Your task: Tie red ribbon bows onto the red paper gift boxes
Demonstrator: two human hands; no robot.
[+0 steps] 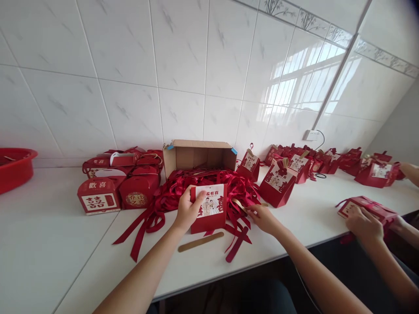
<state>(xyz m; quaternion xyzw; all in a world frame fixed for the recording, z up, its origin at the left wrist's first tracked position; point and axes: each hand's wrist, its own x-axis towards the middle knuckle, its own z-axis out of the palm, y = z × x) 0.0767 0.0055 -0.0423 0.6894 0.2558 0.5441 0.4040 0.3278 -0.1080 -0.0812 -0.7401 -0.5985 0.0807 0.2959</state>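
My left hand (186, 213) grips a red gift box (208, 223) by its left side, thumb across the front. The box stands upright, its white label showing a cartoon couple and red characters. To its right, my right hand (264, 218) pinches the end of a gold strip (241, 204). Behind the box lies a heap of dark red ribbons (170, 192), with loose tails hanging toward me. On the table in front rest another gold strip (200, 242) and a dark red strip (237, 245).
An open cardboard box (199, 152) stands behind the ribbons. Red boxes (139, 188) are stacked on the left, near a red basin (16, 170). Tied gift boxes (277, 189) line the right. A co-worker's hands (365, 224) hold a red box (376, 210) at the right edge.
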